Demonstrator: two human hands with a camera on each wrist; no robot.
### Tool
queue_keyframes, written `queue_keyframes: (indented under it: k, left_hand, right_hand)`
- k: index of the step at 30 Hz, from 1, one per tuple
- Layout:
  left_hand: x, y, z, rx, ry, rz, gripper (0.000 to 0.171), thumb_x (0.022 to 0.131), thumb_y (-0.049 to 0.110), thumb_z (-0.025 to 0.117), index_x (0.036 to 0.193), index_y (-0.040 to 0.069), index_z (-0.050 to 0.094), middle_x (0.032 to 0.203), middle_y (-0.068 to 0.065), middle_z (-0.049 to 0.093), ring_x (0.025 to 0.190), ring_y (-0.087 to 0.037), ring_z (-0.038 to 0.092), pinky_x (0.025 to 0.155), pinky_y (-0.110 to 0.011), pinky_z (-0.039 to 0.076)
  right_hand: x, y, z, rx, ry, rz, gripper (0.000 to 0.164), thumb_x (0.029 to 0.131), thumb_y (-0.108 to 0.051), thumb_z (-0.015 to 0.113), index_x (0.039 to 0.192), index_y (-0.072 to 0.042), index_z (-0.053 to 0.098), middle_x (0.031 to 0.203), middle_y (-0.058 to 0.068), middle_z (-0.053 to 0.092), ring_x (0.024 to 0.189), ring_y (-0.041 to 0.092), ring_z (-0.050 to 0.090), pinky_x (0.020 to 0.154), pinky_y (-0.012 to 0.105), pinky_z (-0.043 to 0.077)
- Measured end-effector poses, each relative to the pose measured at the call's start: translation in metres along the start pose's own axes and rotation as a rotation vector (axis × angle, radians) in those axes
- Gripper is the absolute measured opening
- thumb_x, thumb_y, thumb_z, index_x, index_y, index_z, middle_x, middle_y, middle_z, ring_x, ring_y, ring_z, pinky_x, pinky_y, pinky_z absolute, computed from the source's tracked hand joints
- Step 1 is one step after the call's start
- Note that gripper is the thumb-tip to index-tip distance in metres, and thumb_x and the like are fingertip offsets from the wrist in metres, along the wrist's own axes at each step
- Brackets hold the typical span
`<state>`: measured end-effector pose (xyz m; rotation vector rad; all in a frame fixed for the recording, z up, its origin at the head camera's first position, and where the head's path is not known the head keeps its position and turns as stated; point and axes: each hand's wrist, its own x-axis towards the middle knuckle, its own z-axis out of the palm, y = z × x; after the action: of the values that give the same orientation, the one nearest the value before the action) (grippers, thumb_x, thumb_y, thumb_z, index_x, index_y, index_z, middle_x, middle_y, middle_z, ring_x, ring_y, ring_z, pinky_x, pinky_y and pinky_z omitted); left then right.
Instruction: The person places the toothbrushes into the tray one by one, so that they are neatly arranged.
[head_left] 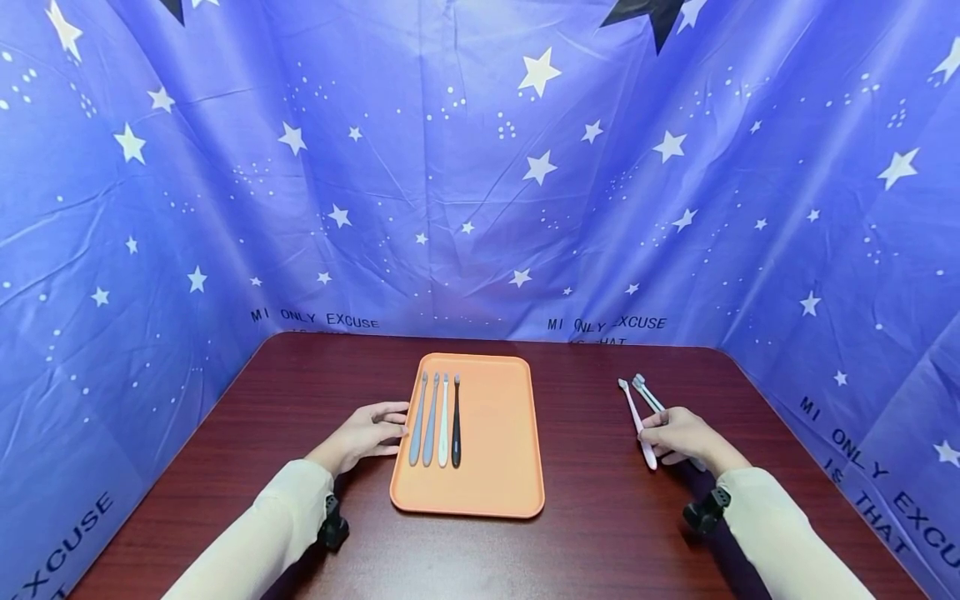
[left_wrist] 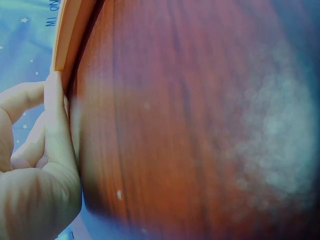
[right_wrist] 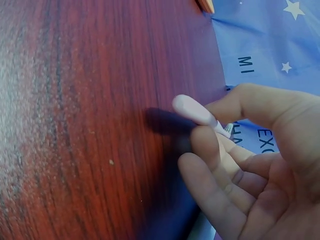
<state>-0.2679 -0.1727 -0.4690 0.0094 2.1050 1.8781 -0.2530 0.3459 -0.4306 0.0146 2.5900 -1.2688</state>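
My right hand (head_left: pixel 681 435) pinches a pale pink toothbrush (head_left: pixel 637 422) between thumb and fingers, its head pointing away from me. In the right wrist view, the rounded end of its handle (right_wrist: pixel 192 109) sticks out past the fingertips, over its shadow on the wood. More toothbrushes (head_left: pixel 649 394) with pale heads lie just beyond, partly hidden by that hand. On the left, my left hand (head_left: pixel 365 435) rests at the left rim of an orange tray (head_left: pixel 498 492), with extended fingers touching the edge. Several toothbrushes lie side by side in the tray's left half, including a white one (head_left: pixel 444 425) and a black one (head_left: pixel 457 425).
Both hands work over a dark red wooden table (head_left: pixel 585 533). A blue cloth with stars (head_left: pixel 480 167) hangs behind the table and along both sides. Two greyish-blue toothbrushes (head_left: pixel 429 425) lie leftmost in the tray, their heads towards the far edge.
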Motion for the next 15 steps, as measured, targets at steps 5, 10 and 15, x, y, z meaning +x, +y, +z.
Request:
queue_keyframes:
  k: [5,10,15]
  left_hand:
    - [-0.0005,-0.0002,0.0003,0.003,0.001,0.002,0.055,0.094,0.002,0.067,0.145,0.0,0.048,0.126,-0.019,0.06,0.103,-0.026,0.067,0.085,-0.042,0.059]
    - [0.0002,0.0003,0.001,-0.002,0.013,-0.009,0.054,0.093,0.001,0.067,0.145,0.001,0.05,0.125,-0.018,0.061,0.103,-0.026,0.067,0.085,-0.042,0.059]
    - [0.0009,0.0015,0.0016,-0.011,0.025,-0.012,0.054,0.093,0.0,0.067,0.144,0.002,0.051,0.123,-0.016,0.063,0.104,-0.026,0.067,0.085,-0.042,0.059]
  right_hand:
    - [0.0007,0.0003,-0.0002,0.021,-0.012,-0.006,0.037,0.088,-0.01,0.064,0.114,0.016,0.06,0.081,0.006,0.066,0.072,0.019,0.064,0.065,0.04,0.061]
    - [0.0016,0.0017,-0.0002,0.075,-0.038,-0.005,0.037,0.089,-0.009,0.063,0.116,0.016,0.058,0.08,0.005,0.065,0.069,0.017,0.064,0.063,0.035,0.06]
    - [0.002,0.0016,0.0006,0.12,-0.063,-0.012,0.038,0.09,-0.007,0.059,0.119,0.017,0.054,0.078,0.002,0.065,0.069,0.014,0.062,0.06,0.031,0.059]
